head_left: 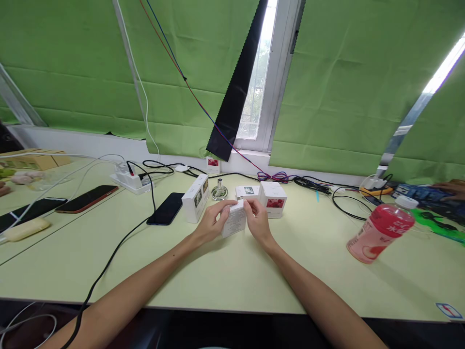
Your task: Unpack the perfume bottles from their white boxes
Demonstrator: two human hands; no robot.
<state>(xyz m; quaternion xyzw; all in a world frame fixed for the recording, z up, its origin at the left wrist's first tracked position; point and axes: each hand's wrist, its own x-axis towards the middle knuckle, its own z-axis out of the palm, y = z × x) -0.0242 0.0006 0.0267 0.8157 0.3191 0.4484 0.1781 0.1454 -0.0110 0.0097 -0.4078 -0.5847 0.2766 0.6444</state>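
Green blinds [345,92] hang beyond your worktop [225,281], and you have a small white box [234,223] near the middle. Your left hand [210,224] pinches its left edge; your right hand [259,224], partly curled, grips the upper right corner. Squeezing unevenly could crease its walls, while a forward slip could topple the glass bottle [220,194] behind or nudge the red-picture box [273,199] beside your right hand.

White box [234,222]; near face printed
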